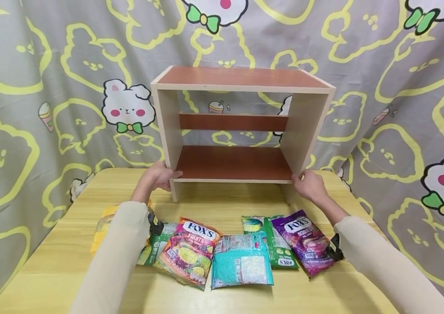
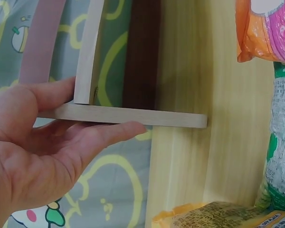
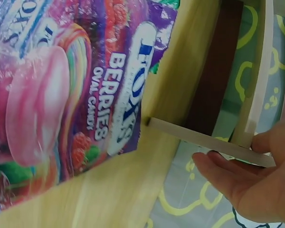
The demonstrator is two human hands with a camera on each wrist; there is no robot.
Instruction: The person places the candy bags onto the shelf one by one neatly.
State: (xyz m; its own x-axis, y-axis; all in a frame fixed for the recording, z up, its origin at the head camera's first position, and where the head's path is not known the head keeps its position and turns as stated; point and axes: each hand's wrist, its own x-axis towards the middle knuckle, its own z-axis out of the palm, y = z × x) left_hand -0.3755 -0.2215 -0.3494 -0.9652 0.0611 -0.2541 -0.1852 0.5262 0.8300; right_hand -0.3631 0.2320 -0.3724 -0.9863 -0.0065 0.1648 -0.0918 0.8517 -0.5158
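Observation:
A small wooden shelf unit (image 1: 241, 77) with reddish-brown boards and pale edges stands at the back of the table. My left hand (image 1: 160, 175) grips its left side panel low down, the thumb over the end of the lower board (image 1: 233, 163). At the opposite side my right hand (image 1: 311, 185) holds the right panel at about the same height. In the left wrist view the panel edge (image 2: 133, 115) lies between thumb and fingers. The right wrist view shows a similar hold on the other panel edge (image 3: 204, 138). Whether the legs touch the table I cannot tell.
Candy bags lie in front of the shelf: an orange-pink Fox's Fruits bag (image 1: 190, 253), a teal bag (image 1: 241, 264), a green bag (image 1: 282, 248) and a purple Berries bag (image 1: 304, 242). A yellow bag (image 1: 101, 224) is partly behind my left sleeve. A patterned curtain (image 1: 88, 144) hangs behind.

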